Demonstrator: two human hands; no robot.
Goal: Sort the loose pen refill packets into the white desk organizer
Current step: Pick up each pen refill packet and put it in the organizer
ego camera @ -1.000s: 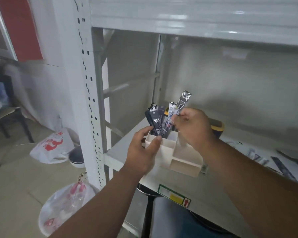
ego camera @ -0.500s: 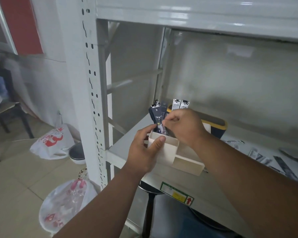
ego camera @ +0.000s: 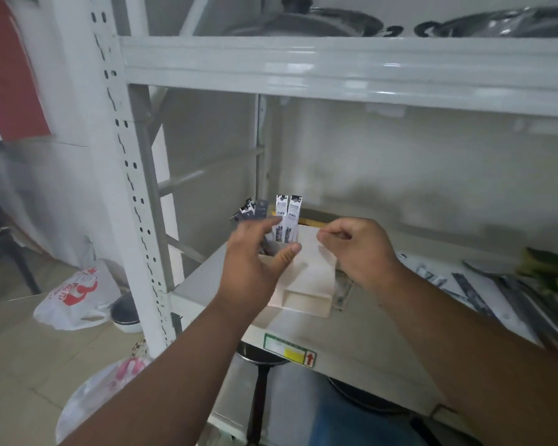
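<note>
White-painted steel shelving (ego camera: 335, 69) fills the view: a perforated upright on the left and a beam overhead, with tall open space under it above the shelf board (ego camera: 361, 333). The board's front edge carries a label with a red arrow. Near that edge, toward the left corner, stands the white desk organizer (ego camera: 306, 281), with bare board in front of it and to its left. Refill packets (ego camera: 287, 220) stand upright in its rear compartment, two pale ones tallest, darker ones just left of them. More loose packets (ego camera: 464, 284) lie flat to the right, spread toward the board's right side. The left hand (ego camera: 255, 268) cups the organizer's left wall, fingers spread loosely and thumb pressed on the rim. The right hand (ego camera: 358, 249) hovers over the organizer's right side, fingers curled with thumb and forefinger pinched together; I cannot tell whether anything is between them.
</note>
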